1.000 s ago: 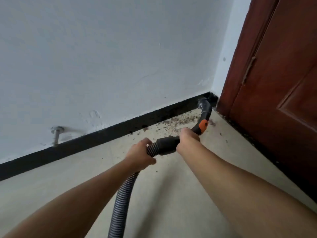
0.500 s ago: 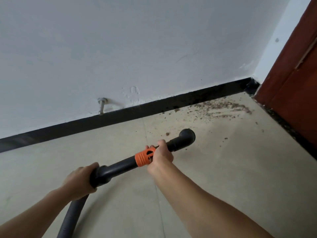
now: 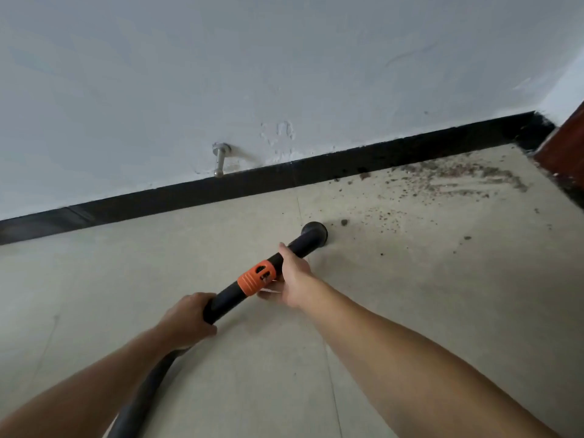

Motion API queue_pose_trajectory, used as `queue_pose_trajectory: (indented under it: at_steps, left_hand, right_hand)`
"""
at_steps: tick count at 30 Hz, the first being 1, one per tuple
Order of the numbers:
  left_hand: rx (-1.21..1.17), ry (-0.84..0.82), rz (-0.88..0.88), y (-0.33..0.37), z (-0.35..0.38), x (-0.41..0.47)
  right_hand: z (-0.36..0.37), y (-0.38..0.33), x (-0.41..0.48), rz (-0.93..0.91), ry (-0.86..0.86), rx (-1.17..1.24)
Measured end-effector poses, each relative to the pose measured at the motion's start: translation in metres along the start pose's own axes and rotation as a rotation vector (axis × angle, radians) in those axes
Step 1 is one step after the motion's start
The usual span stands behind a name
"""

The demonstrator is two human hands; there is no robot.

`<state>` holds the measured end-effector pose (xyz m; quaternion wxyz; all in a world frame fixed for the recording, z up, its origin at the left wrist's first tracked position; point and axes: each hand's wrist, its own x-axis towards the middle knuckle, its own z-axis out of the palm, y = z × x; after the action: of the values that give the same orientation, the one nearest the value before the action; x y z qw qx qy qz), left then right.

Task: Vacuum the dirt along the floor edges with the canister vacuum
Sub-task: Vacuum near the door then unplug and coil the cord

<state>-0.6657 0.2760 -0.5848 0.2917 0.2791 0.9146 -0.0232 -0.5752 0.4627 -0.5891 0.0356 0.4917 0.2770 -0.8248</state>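
Because you clasp the wand [image 3: 226, 300] with your right hand [image 3: 292, 279] just behind the nozzle [image 3: 314, 232] and your left hand [image 3: 186, 314] farther behind it, you can aim at dirt [image 3: 458, 181] beyond it.

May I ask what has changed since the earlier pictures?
The vacuum nozzle has drawn back from the corner onto open floor. The right hand now grips ahead of the orange collar, not behind it. The left hand still holds the wand at its rear; the dirt by the baseboard remains.
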Motion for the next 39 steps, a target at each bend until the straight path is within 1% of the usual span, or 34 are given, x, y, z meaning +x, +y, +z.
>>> queue_pose_trajectory:
  at_steps: [1,3,4,5,6,8,10,12,13,15,17,21,23,25,28,31,33,37,39]
  left_hand:
    - [-0.001,0.021,-0.017,-0.004,-0.004,0.006]
    - [-0.008,0.079,-0.04,-0.006,-0.012,0.016]
    - [-0.014,0.11,-0.045,-0.003,-0.013,0.018]
    - [-0.021,0.134,-0.05,0.001,-0.012,0.02]
    - [-0.031,0.151,-0.052,0.006,-0.009,0.02]
    - [-0.062,0.162,-0.035,0.017,0.006,0.017]
    - [-0.125,0.133,-0.008,0.025,0.024,0.008]
    - [-0.193,0.088,0.006,0.02,0.036,-0.002]
    - [-0.214,0.06,0.011,0.013,0.038,-0.005]
    - [-0.232,0.004,0.021,-0.002,0.038,-0.009]
    - [-0.291,-0.007,0.018,-0.013,0.034,-0.004]
    - [-0.392,0.034,0.028,-0.001,0.018,0.026]
    - [-0.405,0.035,0.058,0.014,0.01,0.041]
    - [-0.421,0.04,0.084,0.031,0.005,0.049]
    - [-0.396,0.039,0.086,0.05,0.009,0.049]
    - [-0.384,0.048,0.012,0.041,0.003,0.046]
    - [-0.375,0.046,-0.063,0.021,-0.005,0.04]
    - [-0.302,0.001,-0.212,-0.017,0.0,0.01]
    - [-0.276,-0.025,-0.248,-0.03,0.009,-0.003]
  right_hand:
    - [-0.004,-0.002,0.004,-0.097,0.072,-0.224]
    - [-0.013,0.0,0.014,-0.411,0.299,-0.681]
    - [-0.014,0.001,0.015,-0.541,0.371,-0.818]
    - [-0.011,0.002,0.018,-0.602,0.376,-0.862]
    - [-0.004,0.001,0.019,-0.594,0.332,-0.799]
    - [0.018,-0.009,0.029,-0.407,0.247,-0.504]
    - [0.036,-0.017,0.04,-0.252,0.24,-0.29]
    - [0.05,-0.009,0.044,-0.218,0.254,-0.143]
    - [0.055,-0.001,0.045,-0.226,0.272,-0.112]
    - [0.064,0.016,0.044,-0.241,0.305,-0.136]
    - [0.073,0.015,0.046,-0.247,0.298,-0.162]
    - [0.078,-0.033,0.071,-0.286,0.276,-0.232]
    - [0.07,-0.062,0.08,-0.325,0.296,-0.261]
    - [0.053,-0.083,0.087,-0.333,0.32,-0.236]
    - [0.036,-0.095,0.09,-0.308,0.317,-0.212]
    - [0.049,-0.087,0.102,-0.303,0.296,-0.251]
    - [0.069,-0.077,0.107,-0.265,0.214,-0.284]
    - [0.104,-0.044,0.091,-0.079,-0.057,-0.29]
    - [0.101,-0.025,0.081,-0.002,-0.1,-0.227]
